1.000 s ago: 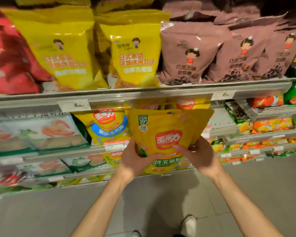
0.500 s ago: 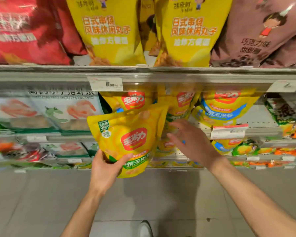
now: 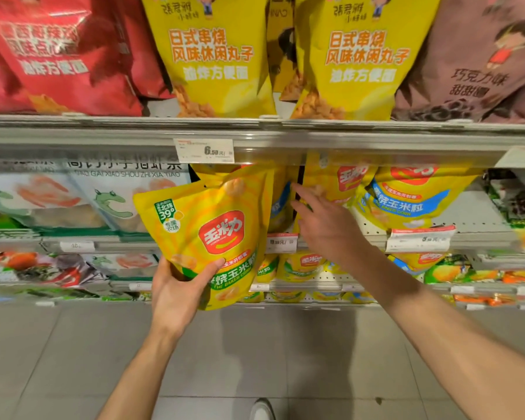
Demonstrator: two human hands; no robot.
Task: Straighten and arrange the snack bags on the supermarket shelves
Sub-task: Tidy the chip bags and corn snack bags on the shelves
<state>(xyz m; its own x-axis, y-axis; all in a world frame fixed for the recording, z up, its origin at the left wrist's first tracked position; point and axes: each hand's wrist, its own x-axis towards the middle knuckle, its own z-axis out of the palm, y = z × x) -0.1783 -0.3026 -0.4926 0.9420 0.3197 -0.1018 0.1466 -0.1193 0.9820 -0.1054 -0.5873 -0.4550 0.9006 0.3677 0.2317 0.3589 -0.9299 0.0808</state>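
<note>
Tilting right: corn bag (image 3: 212,234), left hand (image 3: 176,294).

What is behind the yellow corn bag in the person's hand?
Behind the yellow corn bag held by the left hand, more yellow bags peek out on the shelf, plus a price tag. How many bags it covers can't be seen.

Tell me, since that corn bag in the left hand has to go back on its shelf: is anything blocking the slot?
Partly. The right hand reaches into the gap beside the held corn bag, among the bags already standing there. How much room lies behind them cannot be seen. The left hand holds the bag clear of the shelf.
</note>
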